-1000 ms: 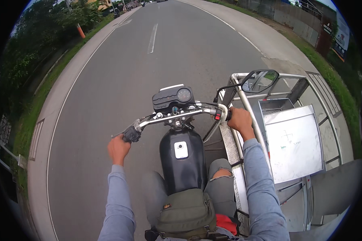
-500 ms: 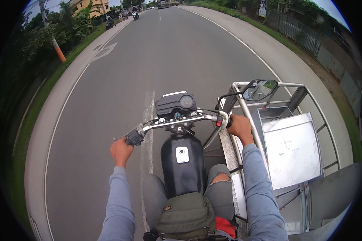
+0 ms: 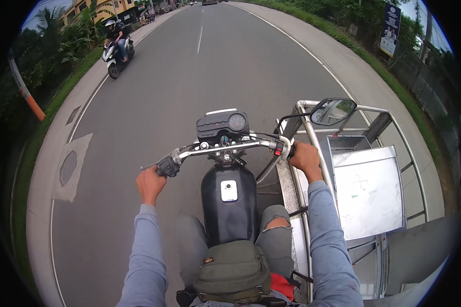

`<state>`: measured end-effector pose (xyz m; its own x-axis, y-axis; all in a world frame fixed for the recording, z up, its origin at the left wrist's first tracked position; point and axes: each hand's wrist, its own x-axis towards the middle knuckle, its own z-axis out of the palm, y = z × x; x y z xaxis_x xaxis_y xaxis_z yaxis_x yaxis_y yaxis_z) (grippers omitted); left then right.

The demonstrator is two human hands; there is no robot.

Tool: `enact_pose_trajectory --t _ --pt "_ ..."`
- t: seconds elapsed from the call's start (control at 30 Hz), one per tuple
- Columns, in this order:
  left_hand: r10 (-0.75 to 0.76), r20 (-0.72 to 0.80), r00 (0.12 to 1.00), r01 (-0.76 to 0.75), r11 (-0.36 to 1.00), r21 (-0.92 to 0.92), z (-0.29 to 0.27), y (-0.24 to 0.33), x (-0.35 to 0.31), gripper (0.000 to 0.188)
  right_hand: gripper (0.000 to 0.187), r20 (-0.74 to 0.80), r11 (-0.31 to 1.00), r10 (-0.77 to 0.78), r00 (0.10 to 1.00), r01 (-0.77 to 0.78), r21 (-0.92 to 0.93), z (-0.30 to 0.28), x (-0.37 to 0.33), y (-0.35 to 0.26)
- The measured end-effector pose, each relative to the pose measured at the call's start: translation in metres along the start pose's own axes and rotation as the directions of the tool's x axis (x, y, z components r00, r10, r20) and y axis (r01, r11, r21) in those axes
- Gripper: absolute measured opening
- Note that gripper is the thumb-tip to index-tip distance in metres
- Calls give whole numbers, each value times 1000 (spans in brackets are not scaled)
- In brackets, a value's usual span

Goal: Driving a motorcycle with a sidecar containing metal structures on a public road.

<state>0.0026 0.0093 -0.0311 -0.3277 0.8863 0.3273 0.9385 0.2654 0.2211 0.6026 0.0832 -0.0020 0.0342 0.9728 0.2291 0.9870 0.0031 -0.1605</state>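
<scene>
My left hand (image 3: 150,185) is closed round the left grip of a motorcycle handlebar (image 3: 205,151), behind a black switch housing (image 3: 167,167). At the other end, my right hand (image 3: 306,160) wraps the right grip, next to a red switch (image 3: 278,151). The grips are mostly hidden by my fingers. Between my arms are the dark fuel tank (image 3: 229,204), with a silver filler cap (image 3: 229,190), and the instrument cluster (image 3: 222,125) ahead of it. An olive-green bag (image 3: 232,268) rests at my lap.
A metal-framed sidecar (image 3: 420,184) on my right carries a pale metal sheet or box (image 3: 368,192); a mirror (image 3: 333,111) stands at its front. A scooter with a rider (image 3: 118,51) faces me on the road's left edge. Grey road (image 3: 230,66) runs ahead, with a distant vehicle (image 3: 209,2).
The road scene has slid back towards me: the scooter is much nearer on the left, and the road patch has come closer. Both hands keep hold of the handlebar.
</scene>
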Motion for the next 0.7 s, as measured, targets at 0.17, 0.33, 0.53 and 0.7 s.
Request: enact_pose_trajectory --t 0.17,0.33,0.53,0.7 --pt "-49 24 999 49 999 8 0 7 -2 39 42 39 999 36 999 -35 -6 -1 2 1" --pt "-58 79 995 59 998 -13 -4 6 -2 36 42 83 999 50 995 -51 2 -2 3 0" --pt "-53 70 996 54 998 -13 -15 13 -3 37 42 44 998 55 998 -55 -4 -2 2 0" --pt "-68 77 995 68 998 -5 -4 4 -2 38 44 72 1000 -3 997 4 -15 -1 5 2"
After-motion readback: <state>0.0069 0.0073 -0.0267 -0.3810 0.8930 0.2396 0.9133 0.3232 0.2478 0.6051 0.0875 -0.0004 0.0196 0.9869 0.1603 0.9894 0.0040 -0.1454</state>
